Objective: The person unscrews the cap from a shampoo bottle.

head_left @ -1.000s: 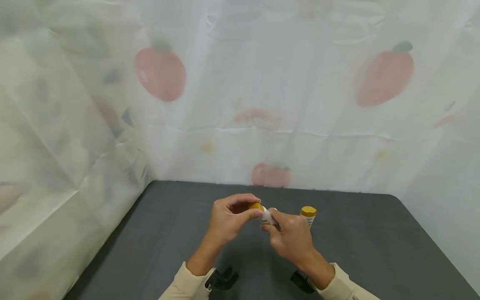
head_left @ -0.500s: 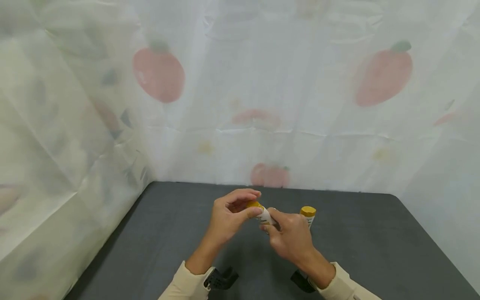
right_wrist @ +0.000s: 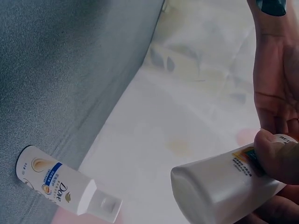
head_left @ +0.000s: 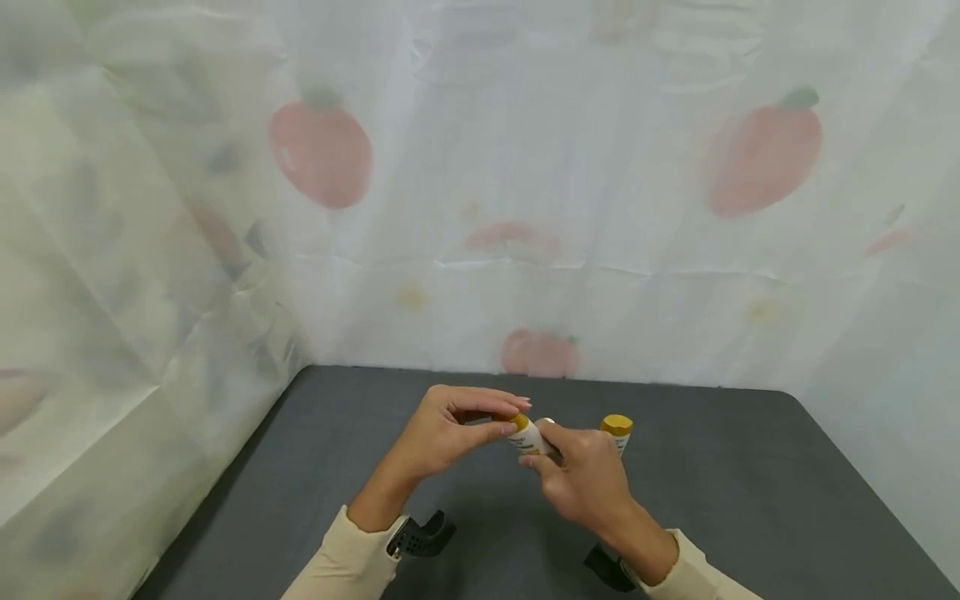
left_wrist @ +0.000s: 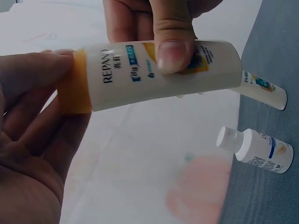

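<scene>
A white shampoo bottle (left_wrist: 117,77) with a yellow cap (left_wrist: 77,86) is held tilted above the table between both hands. My left hand (head_left: 442,433) pinches the cap between thumb and fingers. My right hand (head_left: 588,471) grips the bottle's body, its thumb lying across the printed label in the left wrist view. Whether the cap is loose cannot be told. Behind the right hand stands a second yellow-capped bottle (head_left: 617,425), its lower part hidden in the head view. A small white Dove bottle (right_wrist: 58,177) stands near it with its white cap on.
The dark grey table (head_left: 720,483) reaches back to a pale curtain (head_left: 600,167) printed with fruit. Another stretch of curtain (head_left: 112,292) hangs along the left side. Black wrist-worn devices (head_left: 423,537) sit below both hands.
My left fingers, raised off the cap half a second ago, have come down over it, and the left wrist has swung left. My right hand and the standing bottles have stayed almost still.
</scene>
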The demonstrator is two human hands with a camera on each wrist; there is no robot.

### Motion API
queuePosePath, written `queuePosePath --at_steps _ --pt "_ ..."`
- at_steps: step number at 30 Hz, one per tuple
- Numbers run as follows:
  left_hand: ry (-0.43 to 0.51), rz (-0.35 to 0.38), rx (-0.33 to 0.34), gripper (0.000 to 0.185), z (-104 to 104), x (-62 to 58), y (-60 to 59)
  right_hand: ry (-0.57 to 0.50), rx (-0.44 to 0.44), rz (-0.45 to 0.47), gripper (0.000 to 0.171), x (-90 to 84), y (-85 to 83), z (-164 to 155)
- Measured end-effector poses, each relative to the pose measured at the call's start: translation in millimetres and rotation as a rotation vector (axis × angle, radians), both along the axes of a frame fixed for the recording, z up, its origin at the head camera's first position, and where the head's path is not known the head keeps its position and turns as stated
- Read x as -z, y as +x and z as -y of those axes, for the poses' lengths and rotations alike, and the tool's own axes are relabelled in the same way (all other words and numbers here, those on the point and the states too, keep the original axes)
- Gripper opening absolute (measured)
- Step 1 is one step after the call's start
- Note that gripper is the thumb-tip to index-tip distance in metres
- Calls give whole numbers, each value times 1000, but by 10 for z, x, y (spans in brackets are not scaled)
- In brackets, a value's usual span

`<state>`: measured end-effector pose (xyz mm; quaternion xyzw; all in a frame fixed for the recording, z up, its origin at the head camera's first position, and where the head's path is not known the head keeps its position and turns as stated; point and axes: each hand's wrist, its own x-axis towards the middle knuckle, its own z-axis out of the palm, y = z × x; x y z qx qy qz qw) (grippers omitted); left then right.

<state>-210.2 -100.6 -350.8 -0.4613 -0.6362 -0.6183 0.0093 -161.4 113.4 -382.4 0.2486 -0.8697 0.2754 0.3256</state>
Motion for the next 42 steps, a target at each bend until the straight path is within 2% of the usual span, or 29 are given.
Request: queuePosePath --at_steps 11,13,16,19,25,28,32,36,39,42 --pt "35 -109 -83 14 -51 74 7 -11 -41 -107 34 -24 71 26" --pt "34 -99 -100 14 -68 78 29 -15 -39 -116 35 -24 78 22" --pt "23 -39 -121 15 -84 51 78 -20 -36 -119 35 -24 73 15" --pt "-31 -6 -130 21 -51 4 115 -21 -24 -96 35 -28 68 15" --pt "-199 -44 -61 41 119 -78 107 -45 -12 -27 34 -49 99 38" --pt "-231 -62 -55 43 154 -102 97 -55 -18 -30 34 -55 111 42" --pt "-183 -68 -76 38 130 -89 92 -50 -36 -64 32 -59 118 42" --pt "-108 -44 -93 31 78 -32 105 -36 -53 -87 33 -49 129 37" --pt "-41 -41 -62 28 27 9 107 -37 -58 -92 33 -35 143 34" --pt "33 -49 3 22 -36 36 104 -41 -61 -82 35 -21 161 32"
